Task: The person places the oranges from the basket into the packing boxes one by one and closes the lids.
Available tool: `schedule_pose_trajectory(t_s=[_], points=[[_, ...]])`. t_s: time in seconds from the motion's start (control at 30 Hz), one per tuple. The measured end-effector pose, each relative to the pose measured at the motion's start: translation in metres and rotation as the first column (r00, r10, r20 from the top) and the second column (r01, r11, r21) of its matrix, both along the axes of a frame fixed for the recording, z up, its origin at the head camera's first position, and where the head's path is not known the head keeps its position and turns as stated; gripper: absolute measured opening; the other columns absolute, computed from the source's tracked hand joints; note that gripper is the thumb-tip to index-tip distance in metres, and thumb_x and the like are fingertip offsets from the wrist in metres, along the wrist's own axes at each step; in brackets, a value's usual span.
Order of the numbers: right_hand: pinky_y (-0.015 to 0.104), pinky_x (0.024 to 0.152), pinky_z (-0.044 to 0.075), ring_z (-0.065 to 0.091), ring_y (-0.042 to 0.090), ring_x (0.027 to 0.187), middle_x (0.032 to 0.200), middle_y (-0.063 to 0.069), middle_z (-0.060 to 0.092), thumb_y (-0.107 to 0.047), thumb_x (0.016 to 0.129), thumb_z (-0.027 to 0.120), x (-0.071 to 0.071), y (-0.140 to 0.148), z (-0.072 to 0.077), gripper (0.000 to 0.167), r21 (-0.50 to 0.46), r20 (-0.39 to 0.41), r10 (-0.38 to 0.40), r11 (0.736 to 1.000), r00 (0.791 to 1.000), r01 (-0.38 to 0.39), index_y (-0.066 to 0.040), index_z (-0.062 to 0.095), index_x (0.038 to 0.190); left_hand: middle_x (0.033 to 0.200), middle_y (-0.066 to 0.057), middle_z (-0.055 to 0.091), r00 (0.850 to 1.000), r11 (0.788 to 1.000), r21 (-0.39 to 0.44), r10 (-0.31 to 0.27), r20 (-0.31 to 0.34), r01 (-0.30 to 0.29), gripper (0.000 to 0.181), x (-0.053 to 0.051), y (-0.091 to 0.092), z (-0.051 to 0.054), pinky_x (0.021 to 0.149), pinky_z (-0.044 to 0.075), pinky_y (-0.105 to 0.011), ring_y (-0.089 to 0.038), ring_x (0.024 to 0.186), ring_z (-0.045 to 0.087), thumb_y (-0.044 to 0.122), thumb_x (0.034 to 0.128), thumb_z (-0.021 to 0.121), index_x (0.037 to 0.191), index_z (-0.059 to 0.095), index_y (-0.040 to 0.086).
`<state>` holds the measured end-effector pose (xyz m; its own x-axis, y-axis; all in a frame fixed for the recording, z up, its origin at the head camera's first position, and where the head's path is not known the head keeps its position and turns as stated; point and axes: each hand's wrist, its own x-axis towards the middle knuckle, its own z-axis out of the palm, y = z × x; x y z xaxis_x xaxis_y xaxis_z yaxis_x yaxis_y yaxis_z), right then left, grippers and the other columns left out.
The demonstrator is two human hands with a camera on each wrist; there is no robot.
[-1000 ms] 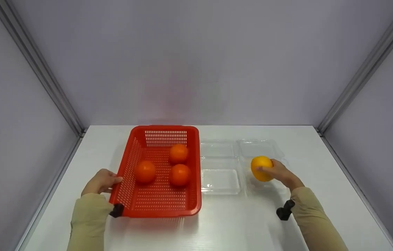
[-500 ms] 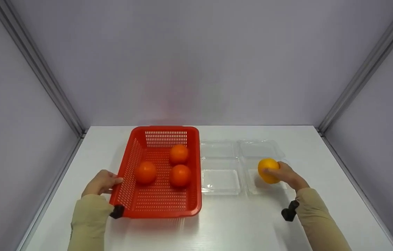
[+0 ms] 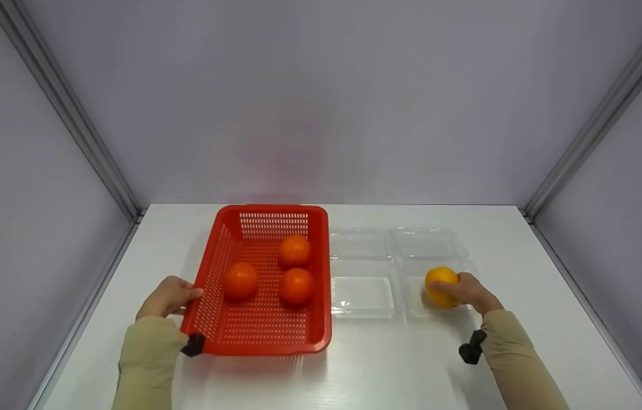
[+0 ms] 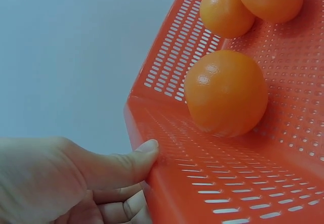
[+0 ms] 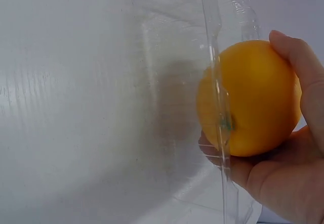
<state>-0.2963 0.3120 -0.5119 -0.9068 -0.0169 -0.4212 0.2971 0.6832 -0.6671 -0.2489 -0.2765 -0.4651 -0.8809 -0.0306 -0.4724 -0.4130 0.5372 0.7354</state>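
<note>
My left hand (image 3: 168,296) pinches the left rim of a red perforated plastic basket (image 3: 264,336), thumb on top and fingers beneath. Inside the basket lie three oranges: one at left (image 3: 239,280), one farther back (image 3: 295,250) and one at right (image 3: 297,286). In my right hand (image 3: 470,291) is a yellow-orange orange (image 3: 441,286), gripped between thumb and fingers. It is at the front part of the right clear plastic clamshell container (image 3: 419,310). In the right wrist view, the container's clear rim (image 5: 216,82) crosses in front of the held orange (image 5: 253,97).
A second clear clamshell container (image 3: 362,296) lies unfolded between the basket and the right one. The white table (image 3: 378,364) ends at a grey back wall (image 3: 412,102). Side walls with metal frame strips stand left and right.
My right hand has carried the orange slightly rightward and then down into the front part of the right container. My left hand keeps hold of the basket rim.
</note>
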Motion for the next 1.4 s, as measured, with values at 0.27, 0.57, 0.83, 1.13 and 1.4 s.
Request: schedule_pose_trajectory(t_s=[0.27,0.57,0.83,1.13,1.4], points=[[0.024,0.074,0.043,0.052,0.02,0.091,0.103,0.01,0.053,-0.057,0.085,0.062,-0.002,-0.009,-0.006,0.077,0.017,0.019,-0.008,1.0,1.0,0.008,0.008,0.043,0.123,0.09,-0.01,0.061,1.0,1.0,0.015,0.013,0.013,-0.013,0.032,0.001,0.001,0.0,0.08,0.059,-0.035,-0.015,0.08,0.064,0.011,0.0975,0.053,0.114,0.052,-0.016],[0.024,0.073,0.043,0.052,0.02,0.092,0.105,0.011,0.053,-0.057,0.085,0.062,-0.004,-0.018,-0.008,0.076,0.015,0.017,-0.017,1.0,1.0,0.017,0.006,0.042,0.122,0.089,-0.009,0.06,1.0,1.0,0.016,0.013,0.022,-0.013,0.031,0.003,0.0,0.004,0.077,0.059,-0.033,-0.014,0.079,0.063,0.01,0.097,0.053,0.113,0.052,-0.016],[0.026,0.074,0.047,0.052,0.02,0.091,0.104,0.012,0.05,-0.056,0.085,0.062,-0.006,-0.02,-0.01,0.082,-0.01,0.062,-0.043,0.999,0.997,0.043,0.012,0.039,0.125,0.09,-0.009,0.061,1.0,0.999,0.04,0.003,0.011,-0.003,0.035,0.002,-0.001,0.002,0.08,0.06,-0.035,-0.013,0.08,0.064,0.01,0.0971,0.053,0.117,0.051,-0.018],[0.028,0.084,0.049,0.052,0.02,0.094,0.099,0.008,0.051,-0.06,0.089,0.053,-0.005,-0.018,-0.01,0.073,-0.058,0.092,-0.005,0.998,0.996,0.01,0.007,0.047,0.118,0.087,-0.006,0.06,1.0,1.0,0.018,0.014,0.016,-0.014,0.03,0.001,-0.002,-0.001,0.077,0.06,-0.033,-0.012,0.077,0.063,0.011,0.097,0.054,0.111,0.054,-0.015],[0.034,0.089,0.054,0.056,0.02,0.095,0.104,0.009,0.055,-0.063,0.094,0.039,-0.005,-0.013,-0.012,0.079,-0.112,0.099,-0.032,0.993,0.995,0.044,0.01,0.047,0.124,0.085,-0.005,0.059,1.0,1.0,0.014,0.016,0.015,-0.016,0.028,0.0,-0.001,-0.001,0.074,0.059,-0.031,-0.012,0.076,0.062,0.011,0.0969,0.054,0.109,0.055,-0.014]])
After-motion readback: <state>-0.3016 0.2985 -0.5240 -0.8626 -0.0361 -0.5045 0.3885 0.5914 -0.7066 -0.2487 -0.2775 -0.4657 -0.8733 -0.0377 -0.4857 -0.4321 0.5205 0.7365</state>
